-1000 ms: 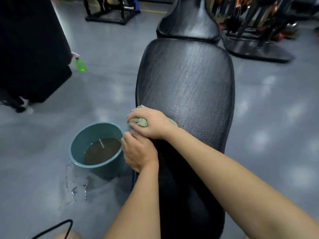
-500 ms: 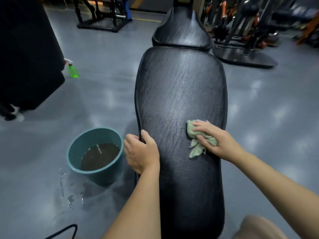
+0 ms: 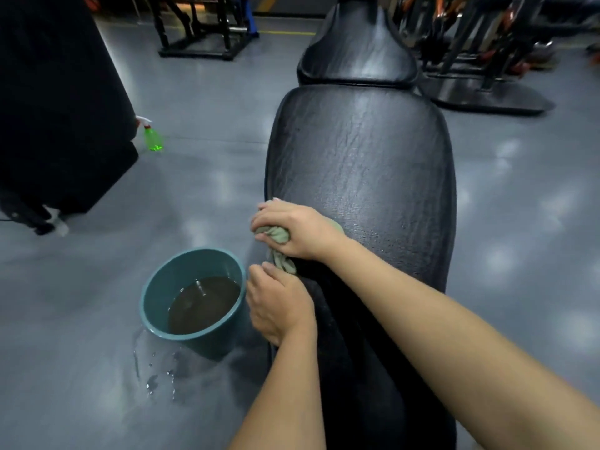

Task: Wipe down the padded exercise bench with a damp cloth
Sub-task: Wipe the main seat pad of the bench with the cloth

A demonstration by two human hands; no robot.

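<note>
The black padded bench [image 3: 360, 164] runs away from me down the middle of the head view, its cracked vinyl shiny under the lights. My right hand [image 3: 298, 230] grips a bunched pale green cloth [image 3: 276, 237] against the bench's left edge. A tail of the cloth hangs below that hand. Just under it, my left hand [image 3: 279, 306] holds the bench's left side, fingers curled over the edge and touching the cloth's tail.
A teal bucket [image 3: 156, 297] of murky water stands on the grey floor left of the bench, with spilled water [image 3: 152, 368] in front of it. A green spray bottle [image 3: 152, 138] stands farther left by a black pad. Gym machine frames [image 3: 487, 86] stand behind.
My right hand has swept the cloth from the bench's right side back to its left edge, above my left hand. The left hand stays at the bench's left side.
</note>
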